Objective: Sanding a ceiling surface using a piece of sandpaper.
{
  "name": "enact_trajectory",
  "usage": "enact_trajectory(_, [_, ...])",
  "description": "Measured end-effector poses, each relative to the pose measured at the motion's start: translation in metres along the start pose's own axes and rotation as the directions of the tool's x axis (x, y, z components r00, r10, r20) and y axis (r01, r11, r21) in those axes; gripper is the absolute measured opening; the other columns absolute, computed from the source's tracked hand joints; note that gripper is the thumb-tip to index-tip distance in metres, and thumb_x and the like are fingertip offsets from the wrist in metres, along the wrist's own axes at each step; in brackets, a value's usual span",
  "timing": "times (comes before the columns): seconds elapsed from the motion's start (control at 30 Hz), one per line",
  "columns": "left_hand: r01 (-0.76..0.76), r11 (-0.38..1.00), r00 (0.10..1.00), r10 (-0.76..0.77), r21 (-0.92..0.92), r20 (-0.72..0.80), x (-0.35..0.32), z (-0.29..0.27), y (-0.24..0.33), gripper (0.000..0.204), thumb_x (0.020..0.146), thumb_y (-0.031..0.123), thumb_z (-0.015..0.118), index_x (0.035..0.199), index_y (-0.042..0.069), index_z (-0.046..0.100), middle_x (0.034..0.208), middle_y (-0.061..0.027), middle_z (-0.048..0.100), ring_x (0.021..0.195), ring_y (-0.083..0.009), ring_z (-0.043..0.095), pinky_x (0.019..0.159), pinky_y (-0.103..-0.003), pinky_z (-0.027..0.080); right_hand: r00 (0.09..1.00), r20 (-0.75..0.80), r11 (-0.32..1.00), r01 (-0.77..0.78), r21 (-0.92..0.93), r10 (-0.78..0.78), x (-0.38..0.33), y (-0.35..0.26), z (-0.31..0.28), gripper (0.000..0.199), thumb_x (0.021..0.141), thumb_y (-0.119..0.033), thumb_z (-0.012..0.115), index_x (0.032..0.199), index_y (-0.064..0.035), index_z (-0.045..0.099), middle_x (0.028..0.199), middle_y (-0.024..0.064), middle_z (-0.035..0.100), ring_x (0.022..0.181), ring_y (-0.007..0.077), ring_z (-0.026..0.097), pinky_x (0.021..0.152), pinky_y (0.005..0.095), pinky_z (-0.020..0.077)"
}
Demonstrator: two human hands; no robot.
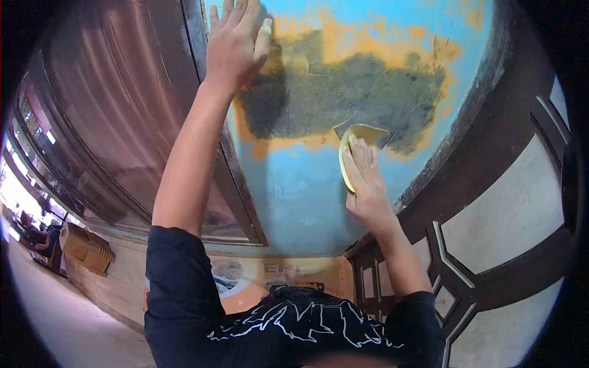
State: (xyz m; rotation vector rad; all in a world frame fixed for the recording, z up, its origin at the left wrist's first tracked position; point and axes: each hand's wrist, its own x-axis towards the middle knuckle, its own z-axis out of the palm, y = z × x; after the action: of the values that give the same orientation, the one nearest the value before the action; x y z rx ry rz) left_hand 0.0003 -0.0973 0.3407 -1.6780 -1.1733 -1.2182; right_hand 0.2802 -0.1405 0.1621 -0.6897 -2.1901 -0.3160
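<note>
My right hand (366,181) presses a bent, pale yellow sheet of sandpaper (362,130) against a light blue panel (307,211). The sheet's near edge curls up along the thumb side, and its far edge lifts off a little. Under and beyond it spreads a worn dark grey patch (356,92), ringed with orange where the blue is rubbed away. Higher up on the left, my left hand (236,46) lies on the panel's edge with fingers stretched out and thumb apart, holding nothing.
To the left stands a glossy brown panel (110,104) in a dark frame. Dark latticework with pale insets (503,208) runs along the right. Stacked brown cartons (88,248) sit on the floor at the far left, with a bright opening behind them.
</note>
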Motion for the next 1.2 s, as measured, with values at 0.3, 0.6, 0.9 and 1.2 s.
enact_trajectory(0.3, [-0.015,0.987,0.997,0.027,0.161,-0.071,0.036,0.004,-0.033,0.056,0.093,0.025,0.042,0.140,-0.003,0.039,0.153,-0.0179,0.030,0.143,-0.0359,0.023,0.115,-0.052,0.017,0.926,-0.249,0.913,0.181,-0.364,-0.283,0.168,0.007,-0.013,0.062,0.072,0.006,0.052,0.133,-0.0056,0.049,0.147,0.0071,0.041,0.130,0.0324,0.044,0.105,0.0567,0.0342])
enact_trajectory(0.6, [-0.091,0.993,0.973,0.105,0.079,-0.205,0.043,0.013,-0.074,0.055,0.083,0.016,0.043,0.135,-0.004,0.047,0.148,-0.0157,0.039,0.142,-0.0329,0.028,0.116,-0.049,0.020,0.926,-0.227,0.860,0.162,-0.484,-0.302,0.316,-0.024,-0.018,0.056,0.088,-0.013,0.044,0.142,-0.0004,0.037,0.151,0.0180,0.033,0.137,0.0370,0.035,0.110,0.0574,0.0283])
enact_trajectory(0.9, [-0.102,0.994,0.972,0.106,0.030,-0.212,0.039,0.018,-0.111,0.054,0.083,0.015,0.045,0.133,-0.006,0.048,0.149,-0.0158,0.038,0.142,-0.0312,0.029,0.115,-0.048,0.021,0.878,-0.345,0.860,0.132,-0.492,-0.332,0.358,-0.026,0.035,0.056,0.090,-0.019,0.039,0.142,0.0019,0.037,0.153,0.0172,0.029,0.143,0.0332,0.025,0.117,0.0511,0.0135])
enact_trajectory(1.2, [-0.139,0.990,0.950,0.135,0.008,-0.281,0.026,0.024,-0.137,0.054,0.086,0.018,0.043,0.135,-0.004,0.046,0.149,-0.0144,0.037,0.142,-0.0304,0.028,0.116,-0.048,0.020,0.931,-0.171,0.859,0.213,-0.465,-0.323,0.310,-0.043,0.070,0.057,0.089,-0.024,0.044,0.140,0.0016,0.041,0.150,0.0190,0.034,0.140,0.0336,0.030,0.115,0.0491,0.0174])
